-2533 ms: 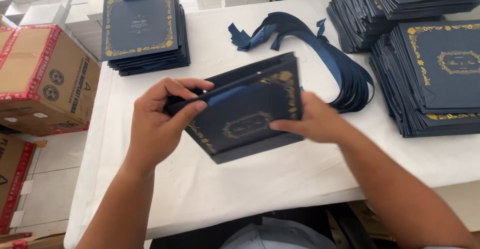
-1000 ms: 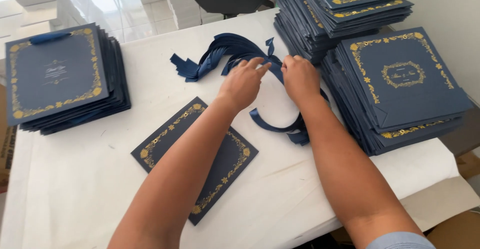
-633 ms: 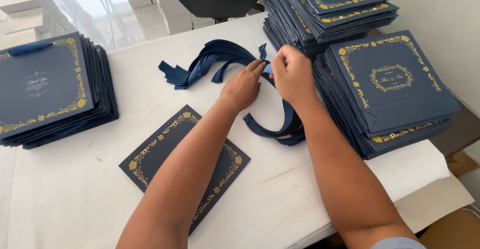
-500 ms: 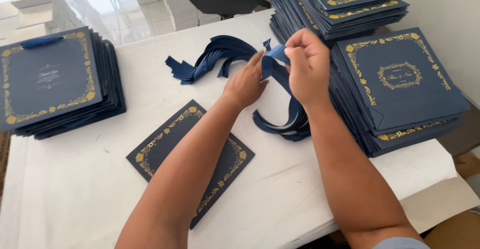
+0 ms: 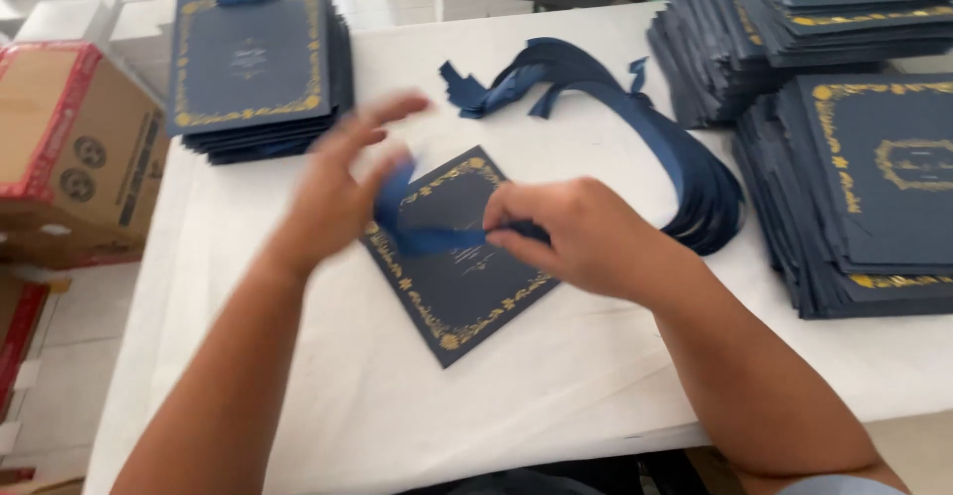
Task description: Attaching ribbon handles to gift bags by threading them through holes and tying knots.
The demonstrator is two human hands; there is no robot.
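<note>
While both hands hover over the white counter (image 5: 556,396) at mid-frame, a blue ribbon (image 5: 429,238) runs between them above a dark blue card (image 5: 459,286) with gold edging, which lies flat and tilted on the counter. The right hand (image 5: 581,237) is closed, pinching one end of the ribbon between thumb and fingers. The left hand (image 5: 342,192) is blurred, fingers spread and half open, with the ribbon's other end at its palm; I cannot tell how firmly it grips. A bundle of ribbons (image 5: 635,123) curves across the upper middle. A card stack (image 5: 253,68) sits upper left, more stacks (image 5: 854,157) fill the right side, and a cardboard box (image 5: 69,147) stands at the left edge.
</note>
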